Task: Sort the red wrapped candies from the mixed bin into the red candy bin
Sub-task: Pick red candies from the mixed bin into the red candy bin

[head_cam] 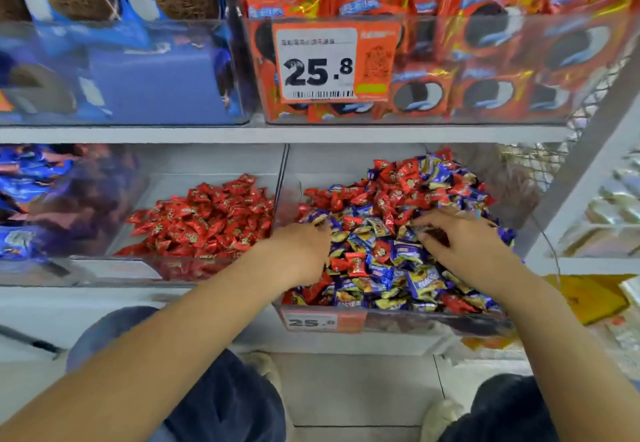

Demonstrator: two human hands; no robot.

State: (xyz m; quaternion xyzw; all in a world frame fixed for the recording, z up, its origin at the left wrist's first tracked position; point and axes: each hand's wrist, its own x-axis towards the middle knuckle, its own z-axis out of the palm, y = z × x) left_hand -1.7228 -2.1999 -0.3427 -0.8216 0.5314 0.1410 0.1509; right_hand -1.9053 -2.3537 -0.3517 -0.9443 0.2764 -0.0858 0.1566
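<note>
Red candies (356,263) between both hands, left hand (298,254) curled, grip unclear, right hand (464,247) spread flat

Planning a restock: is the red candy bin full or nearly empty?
Partly full: the red candy bin holds a low heap of red candies, its back wall bare.

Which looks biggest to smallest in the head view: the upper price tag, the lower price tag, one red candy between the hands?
1. upper price tag
2. lower price tag, though blurred
3. red candy
Nearness to the camera may skew this.
</note>
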